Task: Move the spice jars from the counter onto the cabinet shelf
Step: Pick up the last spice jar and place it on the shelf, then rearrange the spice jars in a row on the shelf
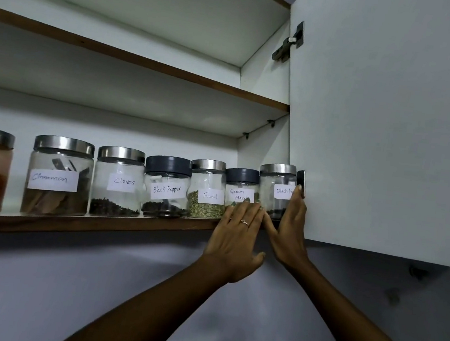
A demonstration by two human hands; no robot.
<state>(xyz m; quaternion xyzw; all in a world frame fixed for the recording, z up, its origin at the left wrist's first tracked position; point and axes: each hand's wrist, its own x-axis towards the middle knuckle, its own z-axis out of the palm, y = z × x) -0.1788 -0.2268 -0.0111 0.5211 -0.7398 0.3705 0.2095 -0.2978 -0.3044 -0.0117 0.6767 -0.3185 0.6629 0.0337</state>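
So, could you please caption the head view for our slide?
Both hands, left hand and right hand, nudge labelled spice jars along the cabinet shelf.

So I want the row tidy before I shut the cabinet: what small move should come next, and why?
Probably ease both hands back off the jars. The left hand lies open against the Garam Masala jar, the right hand open beside the end jar, and both jars already stand upright on the shelf.

Both flat hands against shelved spice jars (115, 183).
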